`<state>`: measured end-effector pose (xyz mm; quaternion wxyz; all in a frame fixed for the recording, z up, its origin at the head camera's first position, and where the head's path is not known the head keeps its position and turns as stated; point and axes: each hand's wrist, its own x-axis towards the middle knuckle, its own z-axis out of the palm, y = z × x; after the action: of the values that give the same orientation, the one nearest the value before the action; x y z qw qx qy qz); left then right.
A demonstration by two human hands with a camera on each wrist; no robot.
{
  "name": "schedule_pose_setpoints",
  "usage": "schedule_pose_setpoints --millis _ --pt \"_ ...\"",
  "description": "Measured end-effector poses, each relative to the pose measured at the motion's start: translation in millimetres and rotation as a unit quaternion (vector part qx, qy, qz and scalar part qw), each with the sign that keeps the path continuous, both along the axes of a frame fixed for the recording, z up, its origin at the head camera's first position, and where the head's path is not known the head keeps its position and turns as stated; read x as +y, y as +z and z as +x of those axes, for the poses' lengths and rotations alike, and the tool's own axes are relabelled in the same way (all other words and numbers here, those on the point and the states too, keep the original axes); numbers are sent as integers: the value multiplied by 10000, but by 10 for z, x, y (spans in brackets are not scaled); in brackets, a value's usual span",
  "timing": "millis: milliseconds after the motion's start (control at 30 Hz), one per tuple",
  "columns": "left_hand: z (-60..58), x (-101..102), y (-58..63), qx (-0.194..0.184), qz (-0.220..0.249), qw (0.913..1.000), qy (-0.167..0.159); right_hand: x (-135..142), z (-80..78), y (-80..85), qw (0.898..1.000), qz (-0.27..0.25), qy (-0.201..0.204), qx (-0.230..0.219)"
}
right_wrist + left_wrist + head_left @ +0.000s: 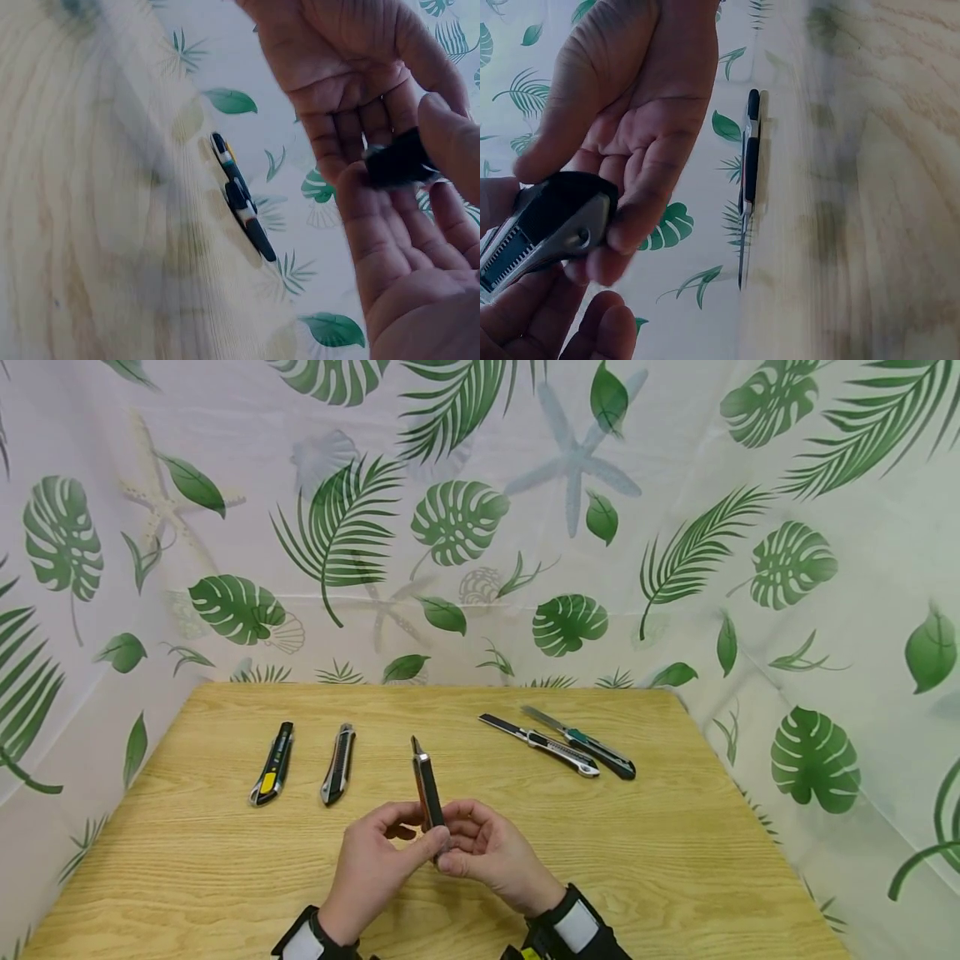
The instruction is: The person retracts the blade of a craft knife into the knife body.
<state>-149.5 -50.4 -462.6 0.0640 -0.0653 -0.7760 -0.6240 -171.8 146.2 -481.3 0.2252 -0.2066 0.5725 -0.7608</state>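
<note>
Both hands are at a black-and-silver snap-off utility knife (429,789), raised over the near middle of the table with its narrow front end pointing away. My left hand (375,860) grips its lower body, the thumb across the handle and the fingers at the left side. From the other side my right hand (498,864) pinches the rear end between thumb and curled fingers. In the left wrist view the rounded black rear of the knife (544,217) and its ridged silver channel show. Fingers hide much of the knife (401,159) in the right wrist view.
Left of the hands lie a black utility knife with a yellow patch (270,768) and a grey-black one (340,764). At the back right, a silver-black knife (543,745) and a teal-black one (600,753) lie together, blades out. A leaf-print cloth (480,635) surrounds the wooden table (675,860).
</note>
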Motion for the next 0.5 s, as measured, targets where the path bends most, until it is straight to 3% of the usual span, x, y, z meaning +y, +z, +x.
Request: schedule_pose_setpoints --millis 167,300,500 --pt "-124 -54 47 21 -255 9995 163 44 -45 -44 9985 478 -258 37" --pt "-332 -100 29 -144 -756 9963 384 71 -83 -81 9966 658 -496 -63" --pt "-777 -108 -99 -232 -2154 9738 693 69 -120 -118 9949 760 -615 -247"
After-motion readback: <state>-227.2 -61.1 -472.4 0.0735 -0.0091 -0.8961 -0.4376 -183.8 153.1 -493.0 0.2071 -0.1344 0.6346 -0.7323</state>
